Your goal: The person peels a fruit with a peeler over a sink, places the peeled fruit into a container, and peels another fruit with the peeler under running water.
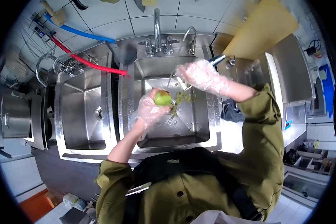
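My left hand [150,109], in a clear plastic glove, is closed around a round green fruit [162,98] with a brownish patch on top. It holds the fruit over the right-hand sink basin [153,132]. To the upper right, my gloved right hand [201,75] is closed on what looks like a peeler [187,88]; its metal end shows below the fingers, while the grip is hidden. This hand is apart from the fruit. Green peelings [181,98] lie on the basin floor around the drain. A thin stream of water falls between the hands.
A tall faucet [157,31] rises behind the basin, with a thin curved tap [190,37] beside it. Another sink [82,128] stands left, under a red hose [87,61]. A yellow board [263,30] is at upper right. A dark cloth [232,112] lies right of the basin.
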`<act>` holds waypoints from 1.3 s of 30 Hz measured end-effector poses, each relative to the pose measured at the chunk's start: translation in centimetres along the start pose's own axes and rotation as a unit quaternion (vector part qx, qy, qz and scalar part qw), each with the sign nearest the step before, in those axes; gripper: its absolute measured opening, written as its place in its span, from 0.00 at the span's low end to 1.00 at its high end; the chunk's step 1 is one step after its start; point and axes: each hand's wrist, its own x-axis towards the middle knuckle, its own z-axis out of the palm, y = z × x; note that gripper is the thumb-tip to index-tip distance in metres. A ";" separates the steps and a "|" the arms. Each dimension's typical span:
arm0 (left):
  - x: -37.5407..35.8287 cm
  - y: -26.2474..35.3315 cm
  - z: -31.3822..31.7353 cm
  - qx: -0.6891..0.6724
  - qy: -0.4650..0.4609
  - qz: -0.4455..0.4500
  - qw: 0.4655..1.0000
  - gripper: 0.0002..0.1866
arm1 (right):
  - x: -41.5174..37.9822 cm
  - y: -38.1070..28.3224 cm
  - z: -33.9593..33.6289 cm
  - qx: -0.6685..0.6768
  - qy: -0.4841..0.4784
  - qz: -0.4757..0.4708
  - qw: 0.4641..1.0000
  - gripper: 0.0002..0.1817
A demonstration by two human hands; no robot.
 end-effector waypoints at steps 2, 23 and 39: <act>1.0 -2.5 0.2 0.021 0.002 0.002 1.000 0.22 | 0.8 -1.8 -1.9 0.107 0.095 -0.086 0.986 0.08; 1.2 -1.9 1.1 -0.118 -0.052 -0.034 0.991 0.37 | -4.0 -4.6 7.1 0.342 0.046 0.073 0.936 0.20; -0.6 -3.1 3.8 -0.499 -0.113 -0.105 0.853 0.26 | -4.8 -5.1 3.9 0.283 0.106 0.086 0.949 0.13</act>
